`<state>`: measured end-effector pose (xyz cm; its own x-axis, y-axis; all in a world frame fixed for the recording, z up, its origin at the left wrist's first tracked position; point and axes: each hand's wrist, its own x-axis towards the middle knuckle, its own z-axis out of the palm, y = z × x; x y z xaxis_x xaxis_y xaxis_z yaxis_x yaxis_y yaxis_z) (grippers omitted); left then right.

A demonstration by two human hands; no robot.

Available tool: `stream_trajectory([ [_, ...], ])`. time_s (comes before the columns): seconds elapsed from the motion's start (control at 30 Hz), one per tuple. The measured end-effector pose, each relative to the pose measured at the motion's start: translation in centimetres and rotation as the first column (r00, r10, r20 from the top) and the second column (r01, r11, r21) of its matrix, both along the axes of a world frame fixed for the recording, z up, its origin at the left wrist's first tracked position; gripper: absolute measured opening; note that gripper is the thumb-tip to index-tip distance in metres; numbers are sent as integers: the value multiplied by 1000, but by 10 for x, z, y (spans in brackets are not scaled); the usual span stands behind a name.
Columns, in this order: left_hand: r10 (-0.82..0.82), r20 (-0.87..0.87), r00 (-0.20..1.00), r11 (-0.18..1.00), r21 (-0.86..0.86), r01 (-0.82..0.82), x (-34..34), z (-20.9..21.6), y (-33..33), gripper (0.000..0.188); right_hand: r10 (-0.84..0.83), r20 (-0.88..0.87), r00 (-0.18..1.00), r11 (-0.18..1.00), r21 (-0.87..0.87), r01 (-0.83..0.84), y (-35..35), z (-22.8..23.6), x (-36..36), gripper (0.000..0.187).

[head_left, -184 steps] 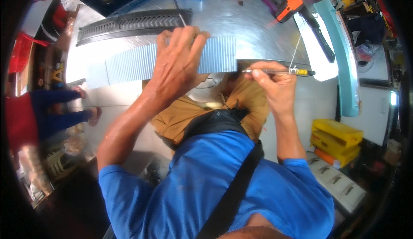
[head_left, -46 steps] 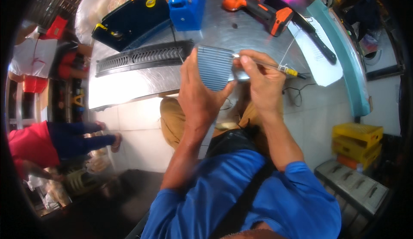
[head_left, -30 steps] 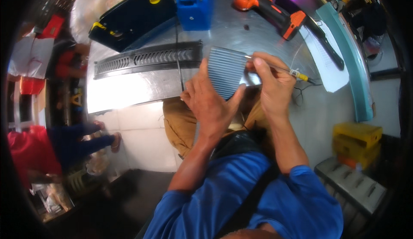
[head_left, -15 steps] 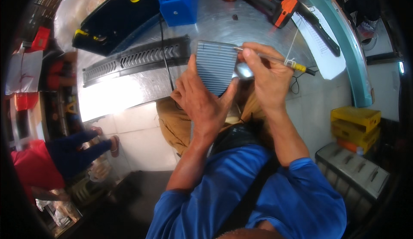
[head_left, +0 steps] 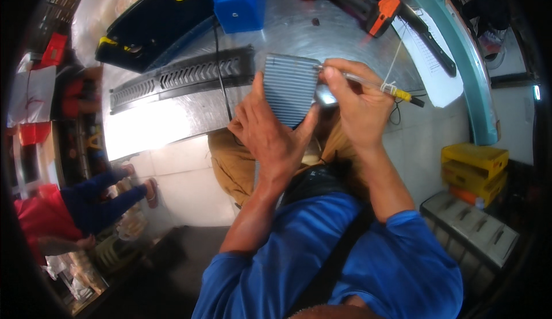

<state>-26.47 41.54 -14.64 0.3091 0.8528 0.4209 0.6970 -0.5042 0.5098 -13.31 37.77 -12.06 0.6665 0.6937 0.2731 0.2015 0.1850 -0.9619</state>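
Pen [head_left: 369, 82] has tilted; sheet [head_left: 441, 89] bears illegible print.

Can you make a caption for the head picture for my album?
The left hand holds a ridged sheet; the right hand holds a pen at its edge.

Strip [head_left: 290, 89] left; pen [head_left: 366, 81] right.

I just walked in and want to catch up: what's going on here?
A seated person's left hand holds a ribbed grey-blue piece up at the near edge of a metal table. The right hand grips a slim pen-like tool, its tip at the piece's upper right corner; whether it touches is unclear. Beyond the hands, a black slotted strip and an orange-and-black power tool lie on the table.
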Motion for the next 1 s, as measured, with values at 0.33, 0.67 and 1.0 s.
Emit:
stream_trajectory([
  [0.33,-16,15,1000,995,-98,17,0,1,0,104,14,-33,999,999,33,-13,-2,-8,-2,13],
  [0.67,0,1,1000,1000,7,0,0,-1,-2,104,-46,211,976,989,-131,75,10,6,14,13],
  [1.0,-85,111,990,995,-51,91,-2,5,8,96,314,-430,846,908,-124,-400,-6,2,68,29],
])
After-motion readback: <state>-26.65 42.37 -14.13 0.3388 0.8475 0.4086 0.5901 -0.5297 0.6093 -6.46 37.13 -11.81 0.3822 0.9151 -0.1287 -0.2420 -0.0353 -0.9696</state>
